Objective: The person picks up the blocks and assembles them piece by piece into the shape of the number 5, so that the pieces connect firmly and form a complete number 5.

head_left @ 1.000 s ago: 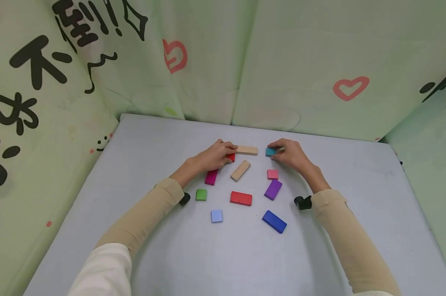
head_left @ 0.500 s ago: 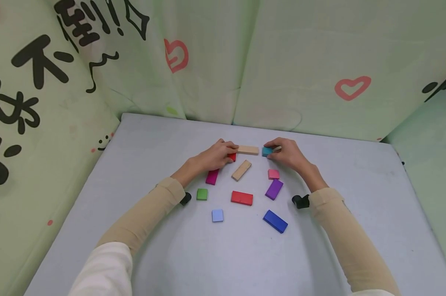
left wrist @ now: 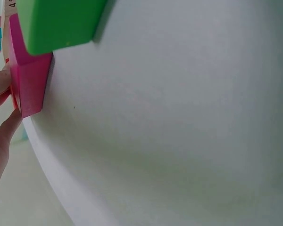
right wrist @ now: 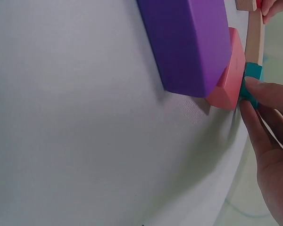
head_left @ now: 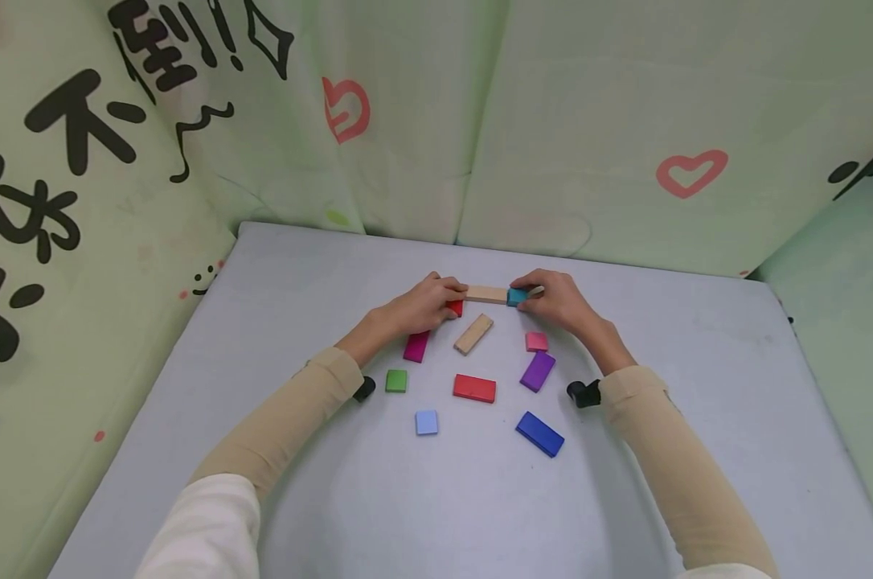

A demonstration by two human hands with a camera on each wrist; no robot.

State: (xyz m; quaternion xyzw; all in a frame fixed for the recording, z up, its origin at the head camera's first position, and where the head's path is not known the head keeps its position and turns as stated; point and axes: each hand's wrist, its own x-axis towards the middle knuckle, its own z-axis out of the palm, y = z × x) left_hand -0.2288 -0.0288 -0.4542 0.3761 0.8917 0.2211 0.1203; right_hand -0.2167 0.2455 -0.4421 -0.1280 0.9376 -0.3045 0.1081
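Note:
My right hand (head_left: 556,300) pinches a teal block (head_left: 516,297) between thumb and fingers. The block's left end meets the right end of a long plain wooden block (head_left: 486,294) near the back of the table. In the right wrist view the teal block (right wrist: 251,80) touches the wooden one (right wrist: 254,42). My left hand (head_left: 425,305) holds a small red block (head_left: 455,307) at the wooden block's left end; fingers cover much of it. Just below that hand lies a magenta block (head_left: 416,346). A second wooden block (head_left: 473,334) lies slanted between the hands.
Nearer on the table (head_left: 473,515) lie a green block (head_left: 396,381), a light blue block (head_left: 426,422), a flat red block (head_left: 474,388) and a dark blue block (head_left: 540,434). A pink block (head_left: 535,342) and a purple block (head_left: 538,371) sit below my right hand. Curtains (head_left: 552,129) stand behind.
My right hand has slid the teal block left until it met the end of the wooden block; a gap lay between them before. My left hand stays in place.

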